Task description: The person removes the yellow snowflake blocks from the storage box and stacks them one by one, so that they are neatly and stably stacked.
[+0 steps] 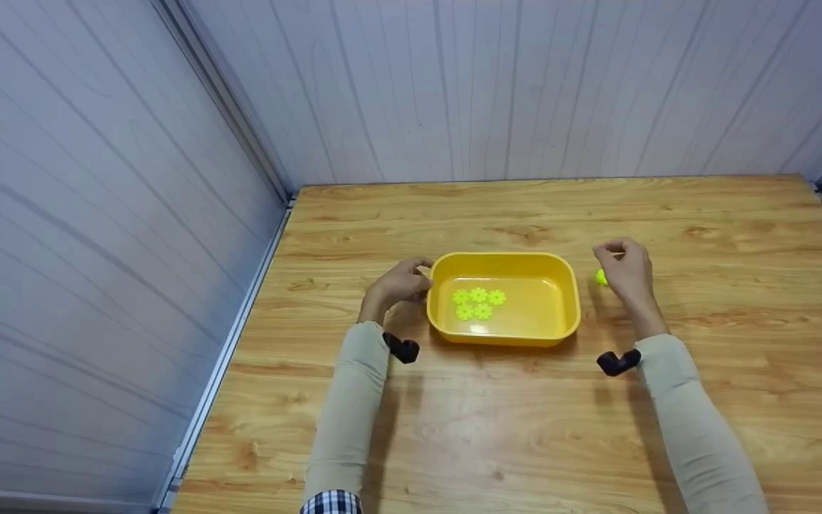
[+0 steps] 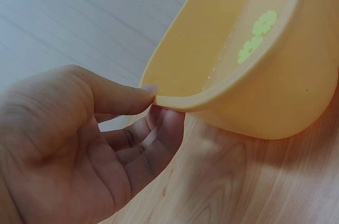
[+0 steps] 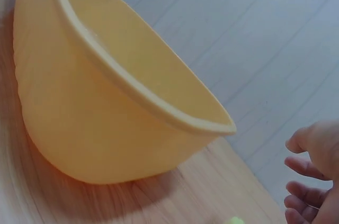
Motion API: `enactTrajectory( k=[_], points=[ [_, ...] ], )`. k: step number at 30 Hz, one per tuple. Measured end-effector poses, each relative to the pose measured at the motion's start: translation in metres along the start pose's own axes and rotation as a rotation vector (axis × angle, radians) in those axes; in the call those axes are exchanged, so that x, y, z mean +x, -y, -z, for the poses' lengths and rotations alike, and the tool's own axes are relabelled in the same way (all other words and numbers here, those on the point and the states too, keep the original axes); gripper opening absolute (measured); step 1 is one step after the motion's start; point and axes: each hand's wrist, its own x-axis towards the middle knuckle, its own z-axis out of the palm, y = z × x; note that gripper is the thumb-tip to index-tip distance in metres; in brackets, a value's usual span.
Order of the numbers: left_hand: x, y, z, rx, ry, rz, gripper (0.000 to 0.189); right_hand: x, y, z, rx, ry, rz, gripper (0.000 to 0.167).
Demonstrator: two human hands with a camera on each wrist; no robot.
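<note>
A yellow plastic basin (image 1: 504, 341) stands on the wooden table. Several bright yellow-green flower-shaped pieces (image 1: 479, 295) lie flat on its floor, toward the left side. My left hand (image 1: 400, 283) pinches the basin's left rim; in the left wrist view the thumb lies over the rim and the fingers are below it. Right of the basin, my right hand (image 1: 628, 271) hovers with loosely bent fingers, and nothing shows between thumb and fingers (image 3: 303, 195). Beside and below that hand, partly hidden by it, a yellow-green piece (image 1: 601, 277) sits on the table; its exact shape is unclear.
The wooden table (image 1: 511, 428) reaches back to a pale panelled wall (image 1: 482, 93). Another panelled wall (image 1: 97, 214) runs along the left edge. A black wrist-worn device (image 1: 402, 348) sits at the left cuff, and a similar black device (image 1: 618, 363) at the right.
</note>
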Motion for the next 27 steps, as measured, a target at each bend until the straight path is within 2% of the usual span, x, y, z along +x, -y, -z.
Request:
enactTrajectory(
  k=[12, 19, 27],
  points=[
    [-0.002, 0.000, 0.000, -0.016, 0.007, -0.001, 0.044, -0.005, 0.019, -0.022, 0.008, 0.034, 0.121, 0.046],
    [-0.002, 0.000, 0.000, -0.009, 0.002, -0.008, 0.046, -0.011, 0.027, -0.034, 0.065, 0.104, 0.159, 0.046],
    [-0.002, 0.000, 0.000, -0.027, 0.020, -0.018, 0.043, -0.013, 0.031, -0.047, 0.092, 0.153, 0.266, 0.044]
  ],
)
